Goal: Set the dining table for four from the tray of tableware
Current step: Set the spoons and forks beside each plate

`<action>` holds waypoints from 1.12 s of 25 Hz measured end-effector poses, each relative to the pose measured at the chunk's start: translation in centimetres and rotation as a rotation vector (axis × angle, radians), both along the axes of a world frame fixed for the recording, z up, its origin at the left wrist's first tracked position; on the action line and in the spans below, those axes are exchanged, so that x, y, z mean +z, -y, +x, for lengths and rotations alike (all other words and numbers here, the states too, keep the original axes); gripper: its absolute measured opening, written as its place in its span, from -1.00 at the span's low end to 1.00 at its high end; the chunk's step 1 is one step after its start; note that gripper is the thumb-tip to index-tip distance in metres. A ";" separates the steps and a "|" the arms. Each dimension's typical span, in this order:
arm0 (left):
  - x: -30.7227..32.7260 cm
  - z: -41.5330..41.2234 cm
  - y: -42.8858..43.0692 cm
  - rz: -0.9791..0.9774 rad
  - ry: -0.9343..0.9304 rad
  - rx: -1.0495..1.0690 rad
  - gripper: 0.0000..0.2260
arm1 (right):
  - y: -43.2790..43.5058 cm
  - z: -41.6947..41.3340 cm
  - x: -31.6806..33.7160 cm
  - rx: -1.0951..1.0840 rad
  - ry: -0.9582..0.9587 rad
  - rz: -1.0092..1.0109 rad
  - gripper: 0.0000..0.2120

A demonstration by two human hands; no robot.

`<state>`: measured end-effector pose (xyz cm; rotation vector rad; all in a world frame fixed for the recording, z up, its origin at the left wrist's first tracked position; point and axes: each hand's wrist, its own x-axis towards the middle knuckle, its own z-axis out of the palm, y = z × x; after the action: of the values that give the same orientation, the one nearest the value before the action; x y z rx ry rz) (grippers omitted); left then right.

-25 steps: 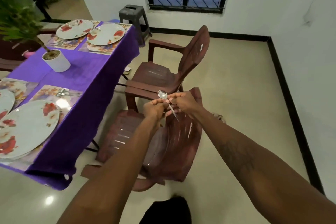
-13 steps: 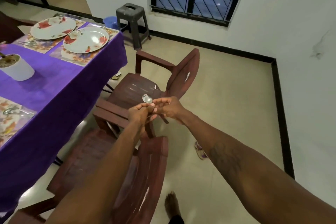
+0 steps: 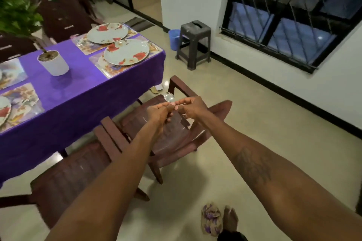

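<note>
2 bare forearms — a dark tattoo marks the right one; 1 bare foot below.

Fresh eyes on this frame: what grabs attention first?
Dead centre, the left hand and right hand meet over a brown plastic chair, both pinching a spoon with its bowl sticking up. To the left, the purple-clothed table stands out, with floral plates on placemats at its far end and a white plant pot mid-table.

Both hands, the left hand and right hand, pinch a spoon above a brown chair beside the purple-clothed table.
</note>
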<state>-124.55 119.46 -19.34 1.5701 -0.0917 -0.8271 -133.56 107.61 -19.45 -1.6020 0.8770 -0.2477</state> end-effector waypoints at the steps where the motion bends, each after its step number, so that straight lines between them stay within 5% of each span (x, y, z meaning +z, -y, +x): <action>1: -0.1 -0.4 2.3 0.024 0.008 0.055 -0.88 | 2.8 0.1 0.0 0.043 -0.021 -0.018 -0.88; 10: 0.4 -0.4 17.4 0.052 0.020 0.270 -0.87 | 19.3 4.1 0.1 0.260 -0.094 -0.058 -0.84; 22: -5.6 16.3 33.8 0.033 -0.083 0.538 -0.89 | 35.6 25.5 -4.7 0.335 -0.166 0.078 -0.98; 28: -5.5 26.4 37.6 0.176 -0.005 0.624 -0.91 | 39.8 38.3 -3.5 0.366 -0.160 0.109 -0.99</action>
<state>-98.17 81.82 -24.82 1.6273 0.4660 -0.3504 -95.30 67.77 -22.98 -1.6615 0.6877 0.1852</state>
